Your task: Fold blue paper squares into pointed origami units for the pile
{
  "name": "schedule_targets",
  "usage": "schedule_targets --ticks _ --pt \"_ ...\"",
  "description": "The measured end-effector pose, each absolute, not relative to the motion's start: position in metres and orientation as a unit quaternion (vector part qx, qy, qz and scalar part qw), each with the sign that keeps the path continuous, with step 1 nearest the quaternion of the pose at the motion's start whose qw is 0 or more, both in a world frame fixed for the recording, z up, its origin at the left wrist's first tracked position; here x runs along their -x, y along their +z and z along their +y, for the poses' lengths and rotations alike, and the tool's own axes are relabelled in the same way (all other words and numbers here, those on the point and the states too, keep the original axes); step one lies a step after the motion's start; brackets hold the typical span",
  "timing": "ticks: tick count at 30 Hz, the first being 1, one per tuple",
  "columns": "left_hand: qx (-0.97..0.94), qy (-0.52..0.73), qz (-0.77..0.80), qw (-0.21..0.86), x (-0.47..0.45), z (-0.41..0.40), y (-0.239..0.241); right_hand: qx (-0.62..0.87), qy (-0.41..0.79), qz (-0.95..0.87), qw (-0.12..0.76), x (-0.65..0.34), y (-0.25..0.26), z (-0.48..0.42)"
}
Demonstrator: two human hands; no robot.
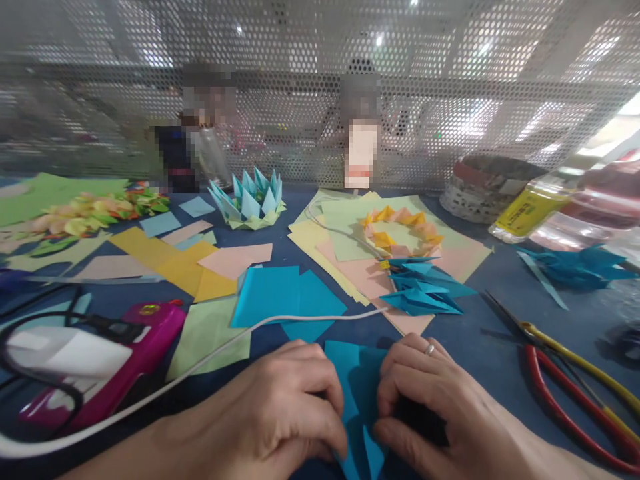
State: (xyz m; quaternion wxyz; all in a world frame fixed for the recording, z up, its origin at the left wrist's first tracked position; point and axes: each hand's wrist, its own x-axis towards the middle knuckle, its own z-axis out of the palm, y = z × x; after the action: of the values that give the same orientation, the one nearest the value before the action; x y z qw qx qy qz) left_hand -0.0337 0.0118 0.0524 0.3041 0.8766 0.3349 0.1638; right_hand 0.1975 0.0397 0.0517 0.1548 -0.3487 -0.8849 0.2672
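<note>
A partly folded sheet of blue paper lies on the table between my two hands. My left hand is closed, its curled fingers gripping the left side of the sheet. At the right edge, my right hand, with a ring on one finger, pinches the paper between thumb and fingers. Just beyond them are flat blue paper pieces and a cluster of folded blue paper points.
Red-and-yellow-handled scissors lie at right near blue folded paper. A white cable crosses at left beside a magenta device. Behind stand a light-blue paper crown, an orange paper ring and bottles before a perforated panel.
</note>
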Motion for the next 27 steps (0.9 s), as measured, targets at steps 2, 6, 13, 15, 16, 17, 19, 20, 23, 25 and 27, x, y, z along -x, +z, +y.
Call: schedule_targets --ticks 2,6,13,15,16,17,19,20,23,25,27 --pt "-0.867 0.189 0.345 0.305 0.031 0.01 0.048 0.354 0.261 -0.884 0.157 -0.197 0.049 0.039" --pt "-0.843 0.251 0.373 0.295 0.025 0.007 0.036 0.357 0.25 -0.885 0.161 -0.197 0.043 0.036" --pt "-0.819 0.301 0.422 0.249 0.019 0.002 0.027 0.366 0.218 -0.887 0.179 -0.198 0.04 0.031" --pt "-0.814 0.303 0.434 0.239 0.018 0.0 0.026 0.362 0.22 -0.89 0.167 -0.198 0.039 0.031" --pt "-0.812 0.305 0.438 0.235 0.017 0.0 0.026 0.361 0.22 -0.892 0.161 -0.198 0.038 0.031" --pt "-0.811 0.307 0.439 0.234 0.016 -0.001 0.025 0.362 0.221 -0.893 0.153 -0.198 0.038 0.031" --pt "-0.812 0.311 0.435 0.233 0.014 -0.002 0.024 0.362 0.214 -0.894 0.154 -0.197 0.038 0.031" --pt "-0.813 0.311 0.432 0.235 0.014 -0.003 0.024 0.365 0.213 -0.893 0.151 -0.197 0.039 0.031" --pt "-0.815 0.306 0.429 0.24 0.013 -0.003 0.025 0.362 0.205 -0.896 0.159 -0.197 0.04 0.03" --pt "-0.814 0.303 0.432 0.242 0.013 -0.003 0.025 0.365 0.2 -0.895 0.16 -0.197 0.04 0.03" --pt "-0.816 0.302 0.429 0.243 0.012 -0.002 0.024 0.364 0.202 -0.895 0.159 -0.197 0.04 0.03"
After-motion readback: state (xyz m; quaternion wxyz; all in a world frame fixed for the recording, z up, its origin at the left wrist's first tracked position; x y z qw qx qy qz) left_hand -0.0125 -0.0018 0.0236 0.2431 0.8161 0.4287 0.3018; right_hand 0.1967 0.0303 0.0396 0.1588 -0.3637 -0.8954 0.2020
